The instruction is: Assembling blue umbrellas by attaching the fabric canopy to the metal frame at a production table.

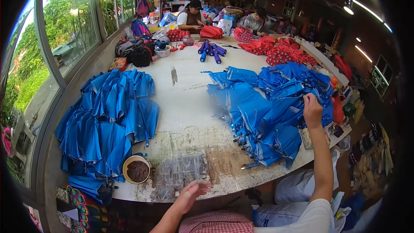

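Observation:
My right hand (312, 110) reaches over the right-hand heap of folded blue umbrellas (276, 121). Its fingers are closed at the end of a blue umbrella (254, 105), whose cloth spreads leftward and blurs at its far left edge. Exactly where the fingertips grip is hard to see. My left hand (194, 192) is held above the table's near edge, fingers stretched out, with nothing in it. A second pile of blue umbrellas (114, 116) lies on the left, and beside it stands a round tub (137, 169) with something brown inside.
Purple and blue rolled umbrellas (212, 51) lie on the white table (181, 77) toward the back. Red dotted umbrellas (289, 51) are heaped at the far right. Two people sit beyond. A black bag (140, 56) rests by the windows; white sacks (280, 213) stand below the near right edge.

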A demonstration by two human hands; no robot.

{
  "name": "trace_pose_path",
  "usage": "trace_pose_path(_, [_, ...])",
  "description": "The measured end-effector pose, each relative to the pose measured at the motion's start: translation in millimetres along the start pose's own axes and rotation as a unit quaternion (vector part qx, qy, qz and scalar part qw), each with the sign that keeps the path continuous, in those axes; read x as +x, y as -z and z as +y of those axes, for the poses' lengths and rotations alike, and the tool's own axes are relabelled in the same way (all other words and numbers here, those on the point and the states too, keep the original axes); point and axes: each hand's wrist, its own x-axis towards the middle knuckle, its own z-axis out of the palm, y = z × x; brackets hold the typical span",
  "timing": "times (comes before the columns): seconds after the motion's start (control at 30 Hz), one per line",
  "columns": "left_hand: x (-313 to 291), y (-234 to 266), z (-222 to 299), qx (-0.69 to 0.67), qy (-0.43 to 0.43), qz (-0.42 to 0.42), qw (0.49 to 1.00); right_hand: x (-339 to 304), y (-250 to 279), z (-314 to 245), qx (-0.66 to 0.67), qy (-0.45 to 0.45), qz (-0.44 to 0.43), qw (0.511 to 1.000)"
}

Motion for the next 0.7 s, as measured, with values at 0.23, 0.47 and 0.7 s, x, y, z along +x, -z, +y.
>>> trace_pose_path(0.23, [122, -109, 7, -0.342, 0.048, -0.048, 0.937, -73, 95, -196, 0.286, 0.132, -0.052, 0.948])
trace_pose_path(0.47, [153, 11, 76, -0.096, -0.408, 0.039, 0.907, -155, 147, -149, 0.440, -0.183, -0.156, 0.865])
trace_pose_path(0.7, [95, -114, 51, 0.243, -0.402, 0.185, 0.863, -188, 95, -189, 0.610, -0.156, -0.225, 0.743])
